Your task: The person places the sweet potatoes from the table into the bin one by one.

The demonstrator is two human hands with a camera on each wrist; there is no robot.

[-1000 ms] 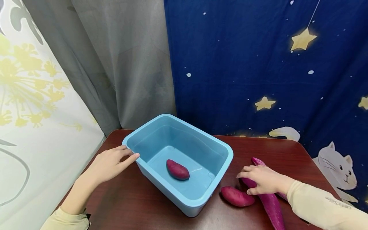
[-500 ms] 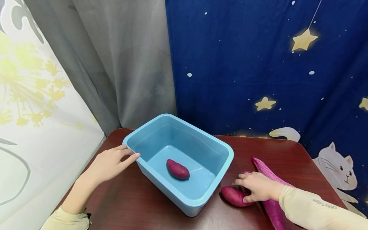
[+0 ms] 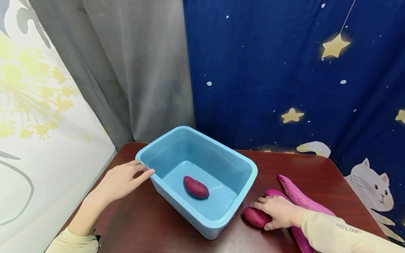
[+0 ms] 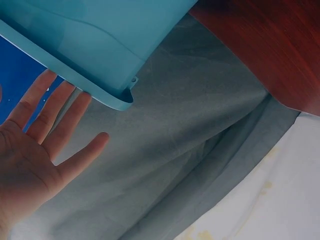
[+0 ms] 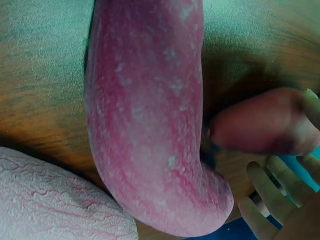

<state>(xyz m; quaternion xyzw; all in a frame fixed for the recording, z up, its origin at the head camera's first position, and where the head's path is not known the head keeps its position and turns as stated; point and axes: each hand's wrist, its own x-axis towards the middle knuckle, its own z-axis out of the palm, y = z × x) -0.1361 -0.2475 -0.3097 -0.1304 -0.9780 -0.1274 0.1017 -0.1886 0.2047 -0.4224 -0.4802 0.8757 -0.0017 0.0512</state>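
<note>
My left hand (image 3: 124, 181) rests its fingertips on the rim of a light blue plastic bin (image 3: 202, 219), its fingers nearly straight in the left wrist view, thumb held apart. Inside the bin lies a purple sweet potato (image 3: 196, 187). On the table right of the bin, my right hand (image 3: 278, 211) is over a second sweet potato (image 3: 254, 218), gripping it with the thumb on the near side and fingers on the far side. In the right wrist view this sweet potato (image 5: 260, 122) appears blurred between thumb and fingers.
Beside the right hand lies a long, smooth, purple-pink vegetable with a bent end (image 5: 145, 120), partly under the forearm. Behind it is a long, wrinkled pink one (image 3: 300, 196). All stand on a dark red wooden table (image 3: 269, 165), with grey and blue curtains behind.
My right hand has moved left and nearer, off the long smooth vegetable and onto the sweet potato. My left hand stays at the bin's rim.
</note>
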